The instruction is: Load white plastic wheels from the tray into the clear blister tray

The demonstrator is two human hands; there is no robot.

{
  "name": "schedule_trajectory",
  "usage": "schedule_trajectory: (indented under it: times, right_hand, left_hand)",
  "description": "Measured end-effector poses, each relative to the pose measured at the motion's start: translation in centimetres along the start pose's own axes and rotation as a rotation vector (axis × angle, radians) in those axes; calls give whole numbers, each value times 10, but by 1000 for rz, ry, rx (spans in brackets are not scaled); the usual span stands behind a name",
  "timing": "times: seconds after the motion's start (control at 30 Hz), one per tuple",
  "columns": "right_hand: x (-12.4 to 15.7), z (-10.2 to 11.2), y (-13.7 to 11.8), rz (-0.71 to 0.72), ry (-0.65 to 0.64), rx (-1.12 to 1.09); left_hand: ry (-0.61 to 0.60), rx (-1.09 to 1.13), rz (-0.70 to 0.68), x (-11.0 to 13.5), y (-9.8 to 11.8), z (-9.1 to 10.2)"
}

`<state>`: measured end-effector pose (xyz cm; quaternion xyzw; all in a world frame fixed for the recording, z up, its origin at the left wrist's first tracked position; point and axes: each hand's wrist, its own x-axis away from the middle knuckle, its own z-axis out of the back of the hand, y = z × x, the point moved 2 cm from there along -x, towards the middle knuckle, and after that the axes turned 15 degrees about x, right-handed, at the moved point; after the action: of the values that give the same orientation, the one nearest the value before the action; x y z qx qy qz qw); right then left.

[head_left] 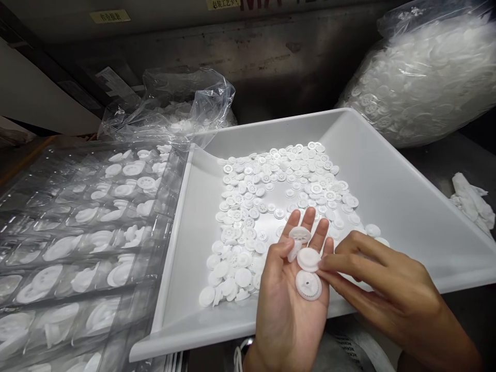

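My left hand point(296, 305) is palm up over the front of the tray, cradling several white plastic gears point(308, 285). Its thumb rests against a gear tipped on edge, near a spoked one point(299, 235) lying by the fingers. From the right, my right hand point(387, 289) reaches over with thumb and forefinger pinched at the rim of a smooth-faced gear point(309, 259) above the palm. Beneath both hands, many similar small white gears point(248, 206) lie spread across the floor of a light grey tray point(372, 170).
At left stands a clear plastic blister tray point(155, 240) with white gears in its pockets. An open clear bag point(209, 103) sits behind it. A large bag full of white parts point(434, 77) rests at back right, with a crumpled white cloth or glove point(473, 201) below.
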<state>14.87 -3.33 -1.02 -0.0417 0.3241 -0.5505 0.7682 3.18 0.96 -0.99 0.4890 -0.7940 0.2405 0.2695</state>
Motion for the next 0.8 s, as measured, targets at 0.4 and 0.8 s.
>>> schedule_trajectory:
  times: [0.4,0.8]
  right_hand:
    - [10,19,16,113,102,357]
    - [-6,24,15,-36,31,31]
  left_hand:
    - [-166,-130,50,9,3,2]
    - [-148,-74,100,9,4,4]
